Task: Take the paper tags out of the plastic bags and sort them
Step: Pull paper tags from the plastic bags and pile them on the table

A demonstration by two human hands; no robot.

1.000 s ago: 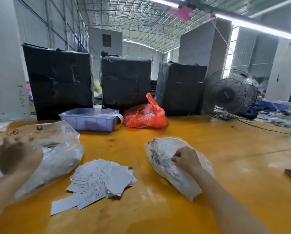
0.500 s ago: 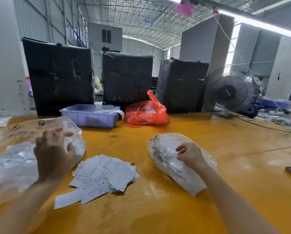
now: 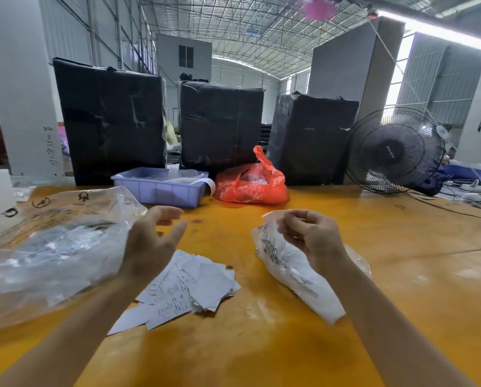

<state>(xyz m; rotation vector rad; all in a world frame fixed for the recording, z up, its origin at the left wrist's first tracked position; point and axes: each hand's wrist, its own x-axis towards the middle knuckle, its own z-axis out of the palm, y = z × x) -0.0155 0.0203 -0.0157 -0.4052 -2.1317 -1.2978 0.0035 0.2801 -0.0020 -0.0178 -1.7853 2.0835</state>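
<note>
Small bag [image 3: 295, 270]: we see clear crinkled plastic, black print, white tags inside.
Right hand [image 3: 313, 238]: pinches its top edge.
Left hand [image 3: 150, 244]: spread, empty.
Loose tags [image 3: 189, 286]: white heap between.

I can read no full word anywhere. The large clear bag [image 3: 52, 247] on my left carries black printed symbols, a tree-like mark and two round marks. The small bag [image 3: 286, 263] bears dark print, illegible. The paper tags [image 3: 189, 289] show fine printed lines, too small to read. The white pillar [image 3: 18, 107] has handwritten marks, unreadable. The fan [image 3: 393, 152] hub shows tiny lettering, unreadable.
</note>
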